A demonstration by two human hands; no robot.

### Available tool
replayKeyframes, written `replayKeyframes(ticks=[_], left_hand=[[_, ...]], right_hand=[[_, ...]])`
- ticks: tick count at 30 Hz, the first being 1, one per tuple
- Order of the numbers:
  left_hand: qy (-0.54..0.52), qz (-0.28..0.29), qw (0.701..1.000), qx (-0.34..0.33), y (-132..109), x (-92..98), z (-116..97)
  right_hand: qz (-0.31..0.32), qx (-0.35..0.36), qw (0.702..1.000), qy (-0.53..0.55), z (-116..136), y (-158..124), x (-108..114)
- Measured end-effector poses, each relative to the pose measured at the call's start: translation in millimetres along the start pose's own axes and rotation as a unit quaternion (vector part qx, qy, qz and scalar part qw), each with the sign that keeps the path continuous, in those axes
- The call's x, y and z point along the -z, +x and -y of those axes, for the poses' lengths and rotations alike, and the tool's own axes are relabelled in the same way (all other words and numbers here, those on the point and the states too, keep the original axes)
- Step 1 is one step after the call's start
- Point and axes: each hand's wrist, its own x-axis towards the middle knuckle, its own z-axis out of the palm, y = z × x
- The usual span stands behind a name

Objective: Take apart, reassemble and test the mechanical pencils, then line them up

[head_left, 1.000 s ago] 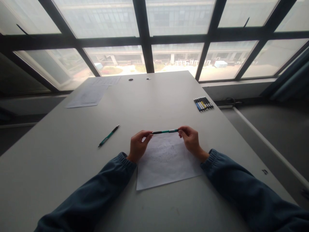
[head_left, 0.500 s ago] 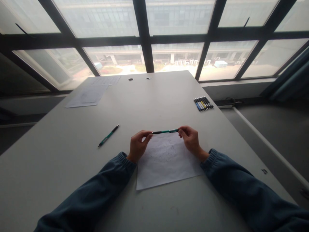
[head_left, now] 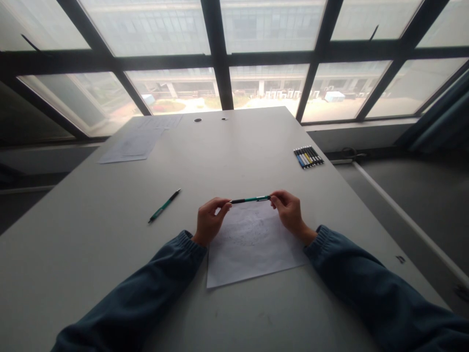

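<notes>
A green pen [head_left: 251, 199] with a dark grip and a clip stretches almost level between my two hands. My left hand [head_left: 211, 218] pinches its dark-grip end between thumb and fingers. At the clip end, my right hand [head_left: 288, 210] closes on it the same way. Beneath and in front of the hands lies a white sheet of paper [head_left: 252, 264] with faint marks on it. To the left of my left hand, a second green pen [head_left: 164, 206] rests slantwise on the white table [head_left: 234, 151].
Several pens [head_left: 308, 157] lie side by side near the table's right edge. Papers [head_left: 134, 144] are spread at the far left. Two round holes show near the far edge. A small dark mark or object [head_left: 400, 259] is at the right edge. Windows [head_left: 269, 88] stand beyond.
</notes>
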Motion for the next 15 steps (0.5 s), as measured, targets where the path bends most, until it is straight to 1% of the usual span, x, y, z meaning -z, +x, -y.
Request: replayKeyframes(ticks=[6,15], left_hand=[[0.001,0.001,1.0,0.0,0.4,0.0,-1.5],[0.003,0.005,1.0,-0.003,0.6,0.5,-3.3]], right_hand=[[0.0,0.001,1.0,0.003,3.1,-0.3,-0.6],[0.006,0.003,1.0,0.001,-0.1,-0.6,0.2]])
